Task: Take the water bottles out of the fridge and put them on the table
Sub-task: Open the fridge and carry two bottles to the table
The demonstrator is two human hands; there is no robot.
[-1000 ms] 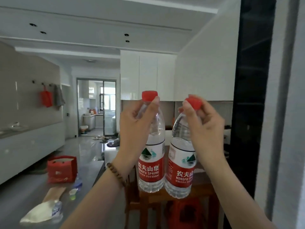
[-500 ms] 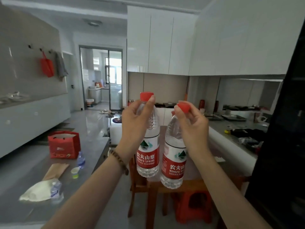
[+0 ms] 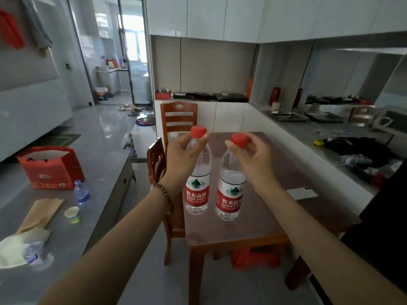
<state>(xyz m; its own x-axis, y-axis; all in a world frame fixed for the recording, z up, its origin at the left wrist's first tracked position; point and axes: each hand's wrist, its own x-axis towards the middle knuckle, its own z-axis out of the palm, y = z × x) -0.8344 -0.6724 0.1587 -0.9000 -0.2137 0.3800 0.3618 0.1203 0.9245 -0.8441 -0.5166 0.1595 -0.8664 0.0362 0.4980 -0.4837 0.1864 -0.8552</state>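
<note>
Clear bottles (image 3: 202,167) (image 3: 231,172), red caps (image 3: 198,131), red/white labels (image 3: 196,194) w/ green peak logo; brown table (image 3: 275,214); red bag (image 3: 50,170)

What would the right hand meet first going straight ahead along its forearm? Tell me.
Way looks free over the table; the right hand, gripping its water bottle, would likely reach the white cabinet front first; depth unclear.

1. A person's left hand (image 3: 182,159), a bead bracelet (image 3: 166,195) at the wrist, grips the neck of the left water bottle (image 3: 198,183) just below its red cap.
2. The right hand (image 3: 253,159) pinches the right water bottle (image 3: 231,190) at its red cap; both bottles are upright, side by side, not touching.
3. Below them is a brown table (image 3: 253,227); whether their bases touch it cannot be told. A white phone (image 3: 302,193) lies near its right edge.
4. A wooden chair (image 3: 178,115) stands at the far end; a red bag (image 3: 52,168) sits on the grey counter (image 3: 105,164) at left.
</note>
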